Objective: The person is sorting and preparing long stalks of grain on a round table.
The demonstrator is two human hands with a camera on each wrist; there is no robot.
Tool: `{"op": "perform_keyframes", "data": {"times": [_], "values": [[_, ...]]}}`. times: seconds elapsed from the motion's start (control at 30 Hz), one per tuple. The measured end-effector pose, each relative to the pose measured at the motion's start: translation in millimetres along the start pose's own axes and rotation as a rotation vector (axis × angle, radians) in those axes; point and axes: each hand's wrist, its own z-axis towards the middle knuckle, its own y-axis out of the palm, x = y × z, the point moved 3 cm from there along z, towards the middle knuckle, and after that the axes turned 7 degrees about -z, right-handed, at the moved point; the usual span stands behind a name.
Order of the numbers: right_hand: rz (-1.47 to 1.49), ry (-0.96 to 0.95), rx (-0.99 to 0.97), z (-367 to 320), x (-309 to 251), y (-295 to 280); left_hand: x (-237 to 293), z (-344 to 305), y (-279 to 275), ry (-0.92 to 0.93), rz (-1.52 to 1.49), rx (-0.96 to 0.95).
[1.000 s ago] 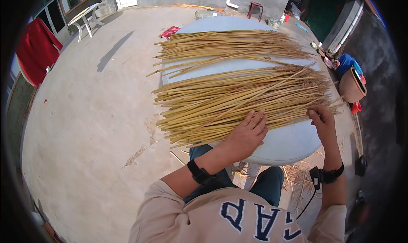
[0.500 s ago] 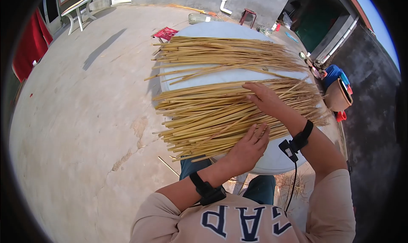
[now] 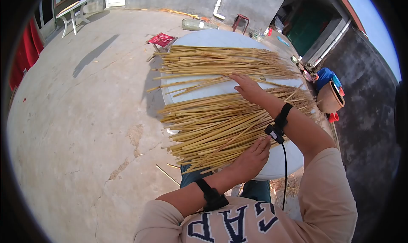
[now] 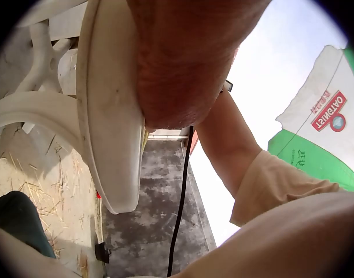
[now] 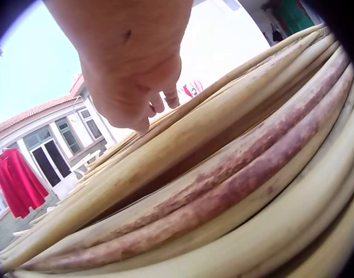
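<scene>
Two bundles of long straw-coloured stalks lie across a pale round table (image 3: 282,160), feathery seed heads to the right. My left hand (image 3: 253,158) rests on the near bundle (image 3: 204,134) at its front edge, fingers straight. Beyond it my right hand (image 3: 247,89) is stretched over the strip between the bundles. Its fingertips are by a few loose stalks (image 3: 187,89) in front of the far bundle (image 3: 212,59). In the right wrist view, thick stalks (image 5: 183,133) run below that hand, whose fingers are extended. The left wrist view hides the left fingertips behind the palm heel.
A red-topped folding stool (image 3: 161,39) stands past the table's far left edge, and a dark red stool (image 3: 241,23) behind it. On the right are a clay-coloured pot (image 3: 330,97) and a blue container (image 3: 324,78). Stalk scraps litter the ground beneath the table.
My right hand has gone from the seed-head end of the near bundle, leftward and away, to the gap before the far bundle. The left hand has stayed on the near bundle. The head view has shifted.
</scene>
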Motion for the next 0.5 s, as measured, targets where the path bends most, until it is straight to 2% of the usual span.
{"op": "perform_keyframes", "data": {"times": [0.23,0.33,0.4,0.43,0.5], "values": [[0.001,-0.086,-0.061,22,-5,17,-2,-2,2,-0.035,-0.026,0.064],[-0.05,-0.026,-0.117,22,-10,15,-3,-2,2,-0.049,-0.02,0.096],[-0.21,0.033,-0.216,21,-13,12,-3,-3,2,-0.049,-0.023,0.095],[-0.211,0.036,-0.218,19,-12,13,-3,-3,2,-0.046,-0.021,0.075],[-0.282,-0.01,-0.096,16,-9,15,-3,-2,2,-0.039,-0.024,0.056]]}}
